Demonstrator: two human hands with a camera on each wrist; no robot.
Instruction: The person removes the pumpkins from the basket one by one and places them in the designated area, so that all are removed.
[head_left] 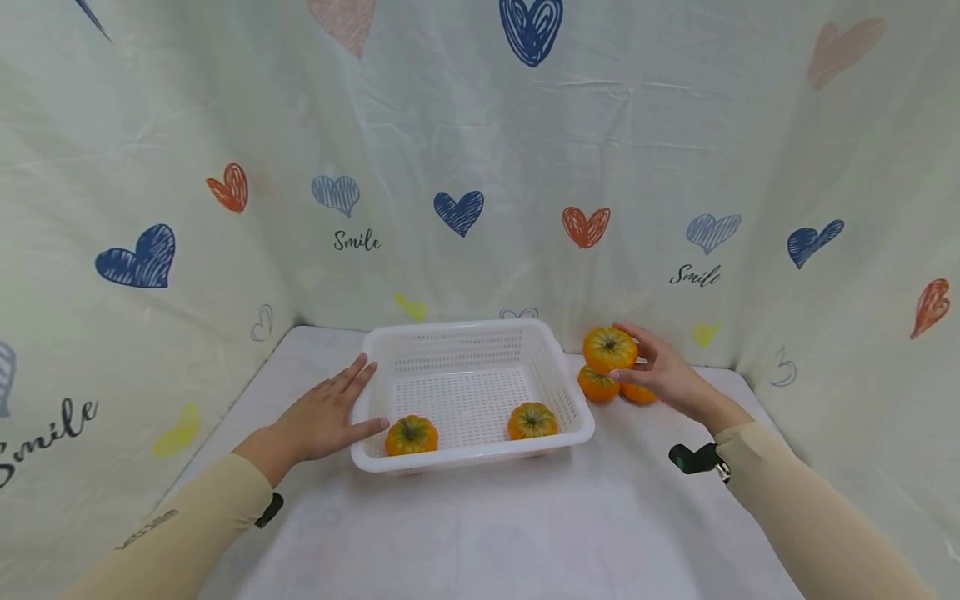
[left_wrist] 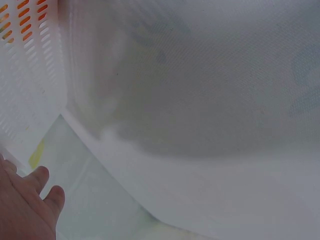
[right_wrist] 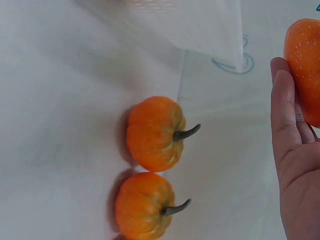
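My right hand [head_left: 671, 375] grips a small orange pumpkin [head_left: 610, 348] in the head view. That pumpkin is raised above two others, a left one [head_left: 597, 386] and a right one [head_left: 639, 394], on the table. The right wrist view shows the held pumpkin [right_wrist: 306, 72] against the fingers, with the curved-stemmed pair [right_wrist: 154, 134] lower down. To the left stands a white perforated plastic basket [head_left: 472, 454]. Two pumpkins lie inside along its near side, one at left [head_left: 411, 436], one at right [head_left: 532, 421]. With fingers spread, my left hand [head_left: 322, 417] rests on the basket's left rim.
A white cloth covers the table [head_left: 480, 533]. Behind and on both sides hangs a pale curtain [head_left: 510, 150] printed with hearts and writing. The table's back edge lies close behind the basket and the pumpkins.
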